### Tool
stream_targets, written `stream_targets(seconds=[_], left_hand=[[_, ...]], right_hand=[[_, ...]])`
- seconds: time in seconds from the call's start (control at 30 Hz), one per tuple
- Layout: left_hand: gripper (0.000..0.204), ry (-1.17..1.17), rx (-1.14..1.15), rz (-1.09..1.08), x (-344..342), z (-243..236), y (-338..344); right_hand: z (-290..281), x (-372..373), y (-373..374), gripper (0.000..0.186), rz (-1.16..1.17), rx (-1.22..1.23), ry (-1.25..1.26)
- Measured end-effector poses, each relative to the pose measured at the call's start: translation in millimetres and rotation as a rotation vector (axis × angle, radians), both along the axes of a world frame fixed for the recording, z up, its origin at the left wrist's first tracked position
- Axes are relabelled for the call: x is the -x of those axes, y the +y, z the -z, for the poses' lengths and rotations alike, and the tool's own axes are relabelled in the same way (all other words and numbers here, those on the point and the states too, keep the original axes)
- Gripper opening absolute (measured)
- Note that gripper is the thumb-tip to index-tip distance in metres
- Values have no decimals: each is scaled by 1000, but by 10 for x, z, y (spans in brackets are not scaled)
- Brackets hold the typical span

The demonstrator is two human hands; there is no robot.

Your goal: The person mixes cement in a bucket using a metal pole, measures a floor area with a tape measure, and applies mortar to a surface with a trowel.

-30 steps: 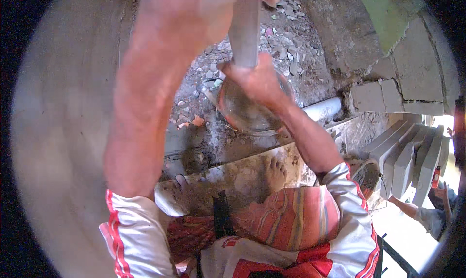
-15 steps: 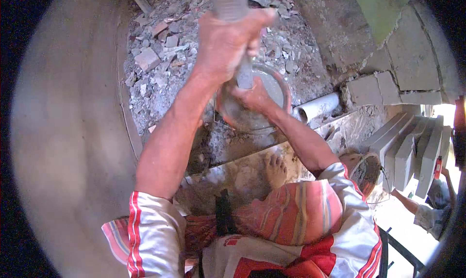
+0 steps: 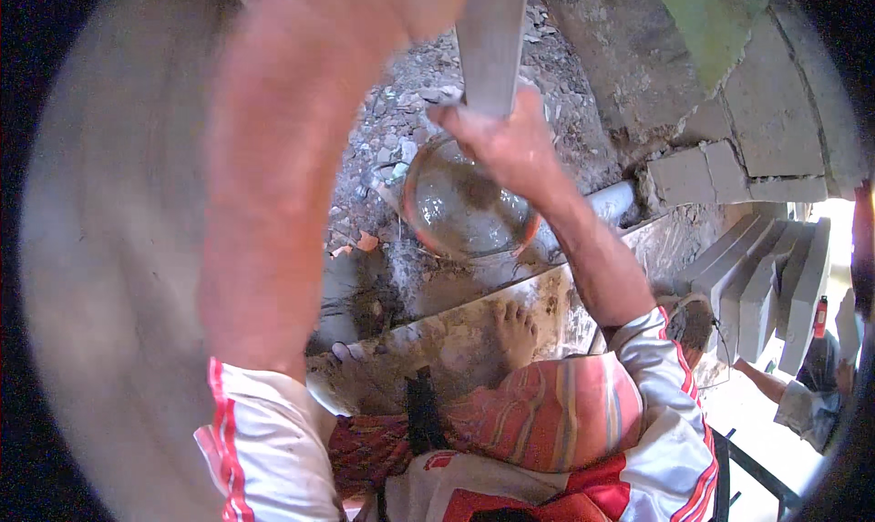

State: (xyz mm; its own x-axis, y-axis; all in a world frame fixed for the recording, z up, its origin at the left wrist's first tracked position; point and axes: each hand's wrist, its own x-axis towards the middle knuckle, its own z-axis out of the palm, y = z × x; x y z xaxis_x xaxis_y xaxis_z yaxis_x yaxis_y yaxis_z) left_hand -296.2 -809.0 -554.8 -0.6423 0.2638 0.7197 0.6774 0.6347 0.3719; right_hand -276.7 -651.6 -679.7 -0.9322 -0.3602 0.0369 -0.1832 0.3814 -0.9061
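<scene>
My left hand [image 3: 415, 3] is raised close to the camera at the top edge, blurred, and closed on a long grey pole [image 3: 492, 44]. Lower down the same pole, my right hand [image 3: 506, 144] grips it just above a round metal pan [image 3: 456, 235] with an orange rim. The pan holds wet grey mix and sits on rubble-strewn ground. The pole's lower end is hidden behind my right hand. My bare foot [image 3: 515, 326] rests on a muddy ledge below the pan.
A white pipe [image 3: 615, 199] lies to the right of the pan. Grey concrete blocks [image 3: 711, 171] and leaning slabs [image 3: 766, 285] stand to the right. Another person [image 3: 807, 399] crouches at the lower right. A curved grey wall [image 3: 100, 276] fills the left.
My left arm has swung up toward the camera with the pole. My right hand has slid up the pole, uncovering more of the pan.
</scene>
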Motion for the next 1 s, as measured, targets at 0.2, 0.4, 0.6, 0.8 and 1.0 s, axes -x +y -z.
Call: stream_targets(seconds=[0.2,0.4,0.6,0.8,1.0], left_hand=[[28,-760,-945,180,-254,738,463],[31,-503,-855,323,-40,421,360],[30,-508,-746,266,-47,321,413],[31,-748,-929,142,-170,673,448],[32,-628,-1081,271,-31,573,501]], right_hand=[[1182,-282,7,24,103,207,-123],[837,18,2,24,35,251,28],[823,111,-207,28,186,166,-151],[1181,-286,-73,29,23,247,-347],[977,46,248,27,16,180,-175]])
